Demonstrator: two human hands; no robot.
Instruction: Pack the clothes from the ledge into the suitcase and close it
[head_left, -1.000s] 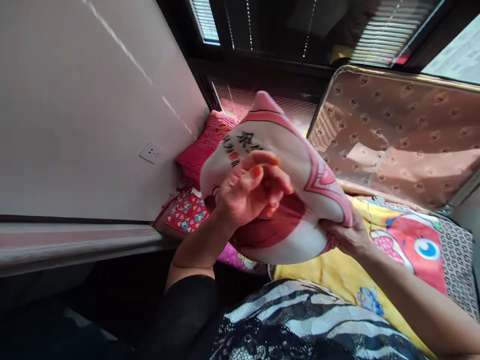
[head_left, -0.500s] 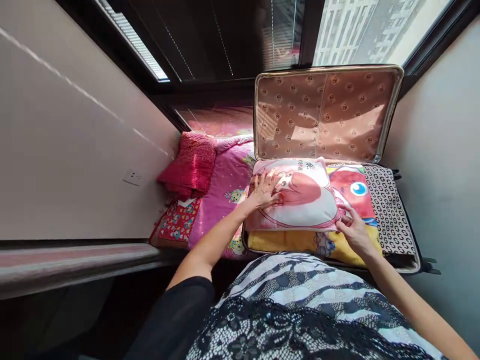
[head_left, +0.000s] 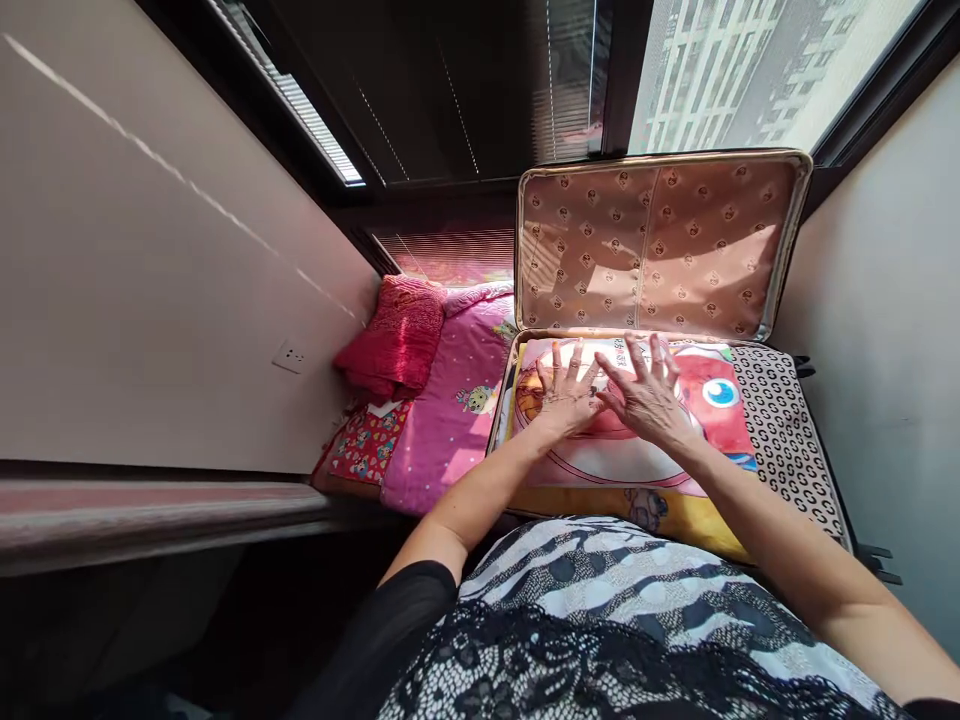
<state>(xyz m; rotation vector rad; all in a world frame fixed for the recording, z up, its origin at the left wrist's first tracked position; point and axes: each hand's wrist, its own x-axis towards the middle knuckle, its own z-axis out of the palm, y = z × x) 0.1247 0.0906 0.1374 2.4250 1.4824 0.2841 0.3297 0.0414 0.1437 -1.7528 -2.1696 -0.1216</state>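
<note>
A pink and white printed cushion [head_left: 600,458] lies flat inside the open suitcase [head_left: 795,440], on top of a yellow blanket with a red cartoon fish [head_left: 712,385]. My left hand [head_left: 564,390] presses down on the cushion's upper left part with fingers spread. Beside it, my right hand [head_left: 646,392] also lies flat on the cushion, fingers stretched out. The two hands almost touch in the middle. Neither hand holds anything.
The suitcase lid [head_left: 660,245] stands upright against the window. Left of the case lie a pink blanket [head_left: 457,400], a red fuzzy pillow [head_left: 394,335] and a red patterned cloth [head_left: 364,440]. A wall with a socket [head_left: 289,355] runs along the left; another wall is on the right.
The cushion went from held up in both hands to lying in the suitcase. Both hands then moved to its middle and now press flat on it.
</note>
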